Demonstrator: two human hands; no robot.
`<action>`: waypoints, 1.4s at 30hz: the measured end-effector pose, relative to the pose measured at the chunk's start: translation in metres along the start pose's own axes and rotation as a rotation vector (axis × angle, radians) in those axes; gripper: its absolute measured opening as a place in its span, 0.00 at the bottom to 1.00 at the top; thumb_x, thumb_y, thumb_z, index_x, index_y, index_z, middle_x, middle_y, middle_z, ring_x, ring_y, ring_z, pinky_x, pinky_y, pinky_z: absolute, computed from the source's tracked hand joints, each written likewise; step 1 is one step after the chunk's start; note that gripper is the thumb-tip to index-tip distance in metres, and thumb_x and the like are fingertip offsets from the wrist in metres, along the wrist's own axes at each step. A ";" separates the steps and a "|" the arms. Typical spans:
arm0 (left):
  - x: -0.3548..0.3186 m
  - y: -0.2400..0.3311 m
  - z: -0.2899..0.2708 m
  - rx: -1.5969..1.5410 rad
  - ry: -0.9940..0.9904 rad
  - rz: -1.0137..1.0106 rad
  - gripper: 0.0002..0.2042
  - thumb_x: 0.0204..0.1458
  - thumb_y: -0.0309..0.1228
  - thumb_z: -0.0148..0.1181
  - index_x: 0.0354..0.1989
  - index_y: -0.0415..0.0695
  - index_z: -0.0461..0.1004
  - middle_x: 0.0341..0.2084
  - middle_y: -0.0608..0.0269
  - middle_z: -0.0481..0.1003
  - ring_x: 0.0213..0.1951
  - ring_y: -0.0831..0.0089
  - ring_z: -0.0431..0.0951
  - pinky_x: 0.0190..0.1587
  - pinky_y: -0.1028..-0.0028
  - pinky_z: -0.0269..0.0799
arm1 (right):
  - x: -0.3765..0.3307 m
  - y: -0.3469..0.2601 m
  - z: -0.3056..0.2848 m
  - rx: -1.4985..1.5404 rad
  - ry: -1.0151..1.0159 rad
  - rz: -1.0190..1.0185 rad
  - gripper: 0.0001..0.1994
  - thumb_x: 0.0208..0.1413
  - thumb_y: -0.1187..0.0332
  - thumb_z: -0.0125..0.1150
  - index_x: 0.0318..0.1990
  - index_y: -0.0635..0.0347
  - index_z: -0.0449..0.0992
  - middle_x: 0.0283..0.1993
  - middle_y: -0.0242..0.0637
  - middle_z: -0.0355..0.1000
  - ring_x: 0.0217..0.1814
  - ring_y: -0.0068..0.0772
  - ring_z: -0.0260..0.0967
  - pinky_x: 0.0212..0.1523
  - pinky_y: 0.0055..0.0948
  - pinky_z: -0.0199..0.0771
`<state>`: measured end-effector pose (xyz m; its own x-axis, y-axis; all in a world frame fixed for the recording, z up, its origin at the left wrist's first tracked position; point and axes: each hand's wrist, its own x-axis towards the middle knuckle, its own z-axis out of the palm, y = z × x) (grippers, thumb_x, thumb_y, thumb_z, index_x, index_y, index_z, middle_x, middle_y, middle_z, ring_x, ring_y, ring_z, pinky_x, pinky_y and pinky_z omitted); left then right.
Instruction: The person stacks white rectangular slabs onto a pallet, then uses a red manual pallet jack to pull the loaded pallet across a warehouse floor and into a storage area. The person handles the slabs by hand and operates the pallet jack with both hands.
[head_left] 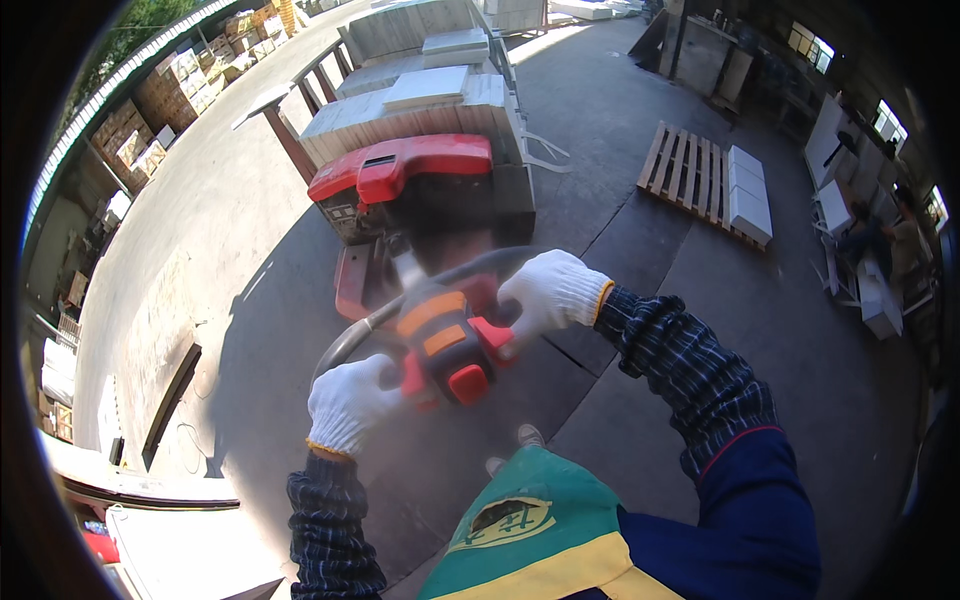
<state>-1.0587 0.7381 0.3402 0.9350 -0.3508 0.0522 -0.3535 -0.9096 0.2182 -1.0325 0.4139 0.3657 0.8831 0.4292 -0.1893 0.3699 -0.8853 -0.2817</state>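
Far left: brown stacks [130, 135] stood along the sunlit yard's edge. Lower left: a white panel [190, 550] lay flat. Dark bar [172, 400], one: lay on the floor, well apart from the left hand. Left hand [352, 403], white knitted glove: fingers curled round the left red grip of the control handle. Black hose [342, 348], one: arched behind the handle. Red truck [425, 168], one: stood directly ahead, blocking the way forward; pale streaked panels [345, 122] rose behind its cover, a white board [427, 87] flat on top. Control handle [445, 345], black, orange and red: located between the hands, blurred. Right hand [562, 290], matching glove: fingers curled round the right red grip. Slatted pallet [682, 172], one: lay on the floor right of the truck, white blocks [748, 195] along its right side. Far right, shaded: a seated person [903, 240] near a white slab [878, 302].
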 end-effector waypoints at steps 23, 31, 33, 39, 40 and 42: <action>-0.060 0.076 -0.026 0.038 -0.024 -0.038 0.25 0.46 0.61 0.76 0.32 0.48 0.86 0.22 0.59 0.82 0.27 0.59 0.84 0.34 0.64 0.78 | -0.096 0.009 -0.018 0.078 0.059 -0.114 0.35 0.41 0.30 0.72 0.36 0.58 0.88 0.31 0.46 0.82 0.35 0.50 0.83 0.40 0.44 0.81; -0.076 0.105 -0.030 0.022 -0.050 -0.087 0.25 0.45 0.60 0.77 0.33 0.48 0.86 0.22 0.59 0.81 0.26 0.59 0.84 0.34 0.65 0.78 | -0.118 0.018 -0.017 0.083 0.022 -0.116 0.37 0.40 0.28 0.73 0.36 0.58 0.88 0.28 0.45 0.81 0.33 0.49 0.83 0.39 0.42 0.81; -0.080 0.113 -0.032 0.026 -0.058 -0.104 0.25 0.44 0.59 0.78 0.33 0.48 0.86 0.22 0.59 0.82 0.26 0.59 0.84 0.34 0.65 0.78 | -0.125 0.019 -0.020 0.098 0.007 -0.117 0.37 0.39 0.27 0.73 0.36 0.57 0.88 0.28 0.45 0.81 0.34 0.49 0.83 0.39 0.43 0.81; -0.089 0.136 -0.037 0.020 -0.059 -0.116 0.26 0.45 0.60 0.77 0.34 0.47 0.86 0.23 0.60 0.82 0.27 0.59 0.85 0.35 0.65 0.79 | -0.143 0.026 -0.027 0.062 -0.009 -0.127 0.38 0.41 0.26 0.72 0.38 0.57 0.89 0.32 0.44 0.83 0.37 0.47 0.84 0.42 0.41 0.82; -0.089 0.139 -0.038 0.022 -0.060 -0.109 0.26 0.45 0.61 0.76 0.35 0.48 0.86 0.23 0.60 0.82 0.27 0.60 0.85 0.35 0.65 0.79 | -0.145 0.027 -0.028 0.065 -0.010 -0.131 0.38 0.41 0.26 0.72 0.38 0.57 0.89 0.32 0.44 0.83 0.37 0.47 0.84 0.42 0.41 0.82; -0.093 0.146 -0.038 0.025 -0.057 -0.112 0.27 0.46 0.62 0.76 0.35 0.48 0.86 0.23 0.60 0.82 0.28 0.59 0.85 0.35 0.65 0.79 | -0.152 0.029 -0.029 0.049 -0.011 -0.129 0.38 0.41 0.26 0.73 0.39 0.57 0.89 0.33 0.45 0.83 0.38 0.48 0.84 0.43 0.42 0.82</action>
<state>-1.1965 0.6465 0.4044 0.9657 -0.2582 -0.0272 -0.2482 -0.9489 0.1951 -1.1481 0.3178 0.4137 0.8257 0.5412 -0.1591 0.4655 -0.8130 -0.3498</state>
